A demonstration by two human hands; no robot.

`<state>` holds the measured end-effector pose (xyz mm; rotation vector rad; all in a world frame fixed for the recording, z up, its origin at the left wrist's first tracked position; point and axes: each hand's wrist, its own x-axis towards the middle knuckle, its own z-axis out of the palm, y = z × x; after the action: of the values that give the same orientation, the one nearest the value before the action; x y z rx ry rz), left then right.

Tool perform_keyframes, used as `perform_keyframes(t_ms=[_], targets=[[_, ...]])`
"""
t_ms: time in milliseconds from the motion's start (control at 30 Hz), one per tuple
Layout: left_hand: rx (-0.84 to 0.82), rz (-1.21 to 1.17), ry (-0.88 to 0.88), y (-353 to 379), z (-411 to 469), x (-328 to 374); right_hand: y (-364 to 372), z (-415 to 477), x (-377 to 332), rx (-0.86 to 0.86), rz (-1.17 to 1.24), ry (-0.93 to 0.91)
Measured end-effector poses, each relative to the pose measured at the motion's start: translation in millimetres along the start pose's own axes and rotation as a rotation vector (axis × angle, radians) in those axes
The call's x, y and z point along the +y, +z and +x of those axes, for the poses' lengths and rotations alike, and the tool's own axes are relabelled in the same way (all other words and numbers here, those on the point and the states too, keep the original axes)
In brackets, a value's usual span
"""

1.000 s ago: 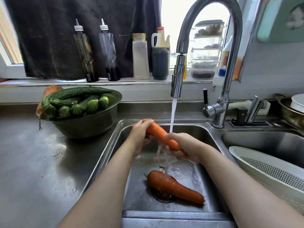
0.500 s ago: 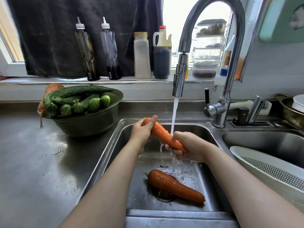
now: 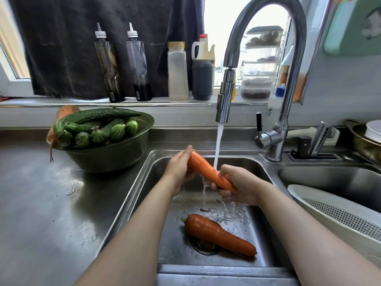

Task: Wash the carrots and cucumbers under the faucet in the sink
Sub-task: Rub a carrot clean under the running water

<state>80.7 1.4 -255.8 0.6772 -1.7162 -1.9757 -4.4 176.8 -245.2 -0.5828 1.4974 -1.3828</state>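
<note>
Over the left sink basin point(image 3: 261, 162) I hold an orange carrot point(image 3: 206, 169) slanted under the running stream from the faucet point(image 3: 225, 100). My left hand point(image 3: 179, 169) grips its thick upper end. My right hand point(image 3: 240, 185) is curled round its lower end, and water runs off between the hands. A second carrot point(image 3: 218, 234) lies on the basin floor across the drain. On the counter to the left, a green bowl point(image 3: 111, 155) holds several cucumbers point(image 3: 99, 118), with another carrot point(image 3: 64, 112) behind them.
Several bottles point(image 3: 140, 65) stand on the window sill behind the sink. A white colander point(image 3: 338, 211) lies in the right basin. A knife rack point(image 3: 317, 141) and a metal pot point(image 3: 362, 141) sit at the far right. The steel counter point(image 3: 41, 213) stretches to the left.
The carrot has shifted slightly in my hands under the stream; my left hand has slid up to its thick end. The carrot on the sink floor has not moved.
</note>
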Motion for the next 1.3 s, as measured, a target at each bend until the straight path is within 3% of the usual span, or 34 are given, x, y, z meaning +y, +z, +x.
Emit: perform_keyframes(t_ms=[100, 200, 333, 467, 700, 933, 1167, 1300], targets=[[-0.072, -0.221, -0.094, 0.6, -5.8, 3.8, -1.5, -4.1, -2.4, 0.030, 0.046, 0.000], [-0.115, -0.307, -0.113, 1.5, -7.3, 5.8, 2.8, -7.3, -0.4, 0.099, -0.106, -0.015], [-0.187, -0.198, -0.069, 3.9, -8.9, 4.9, 5.4, -5.4, 3.5, 0.219, -0.272, -0.025], [-0.196, -0.037, 0.006, 9.9, -15.1, -0.5, 9.8, -2.9, 6.6, 0.261, -0.258, -0.009], [-0.342, 0.052, 0.019, 19.9, -18.9, -3.7, 9.1, -0.5, 8.2, 0.177, -0.042, -0.059], [-0.342, -0.037, 0.020, 5.8, -16.9, 2.1, 4.9, -4.3, 2.5, -0.052, 0.044, -0.133], [-0.333, 0.044, 0.021, 5.5, -12.9, -4.5, 15.2, -1.5, 2.7, 0.168, -0.045, -0.184], [-0.222, 0.093, 0.070, 10.7, -14.9, -3.9, 17.7, -1.1, 1.1, 0.243, -0.104, -0.134]])
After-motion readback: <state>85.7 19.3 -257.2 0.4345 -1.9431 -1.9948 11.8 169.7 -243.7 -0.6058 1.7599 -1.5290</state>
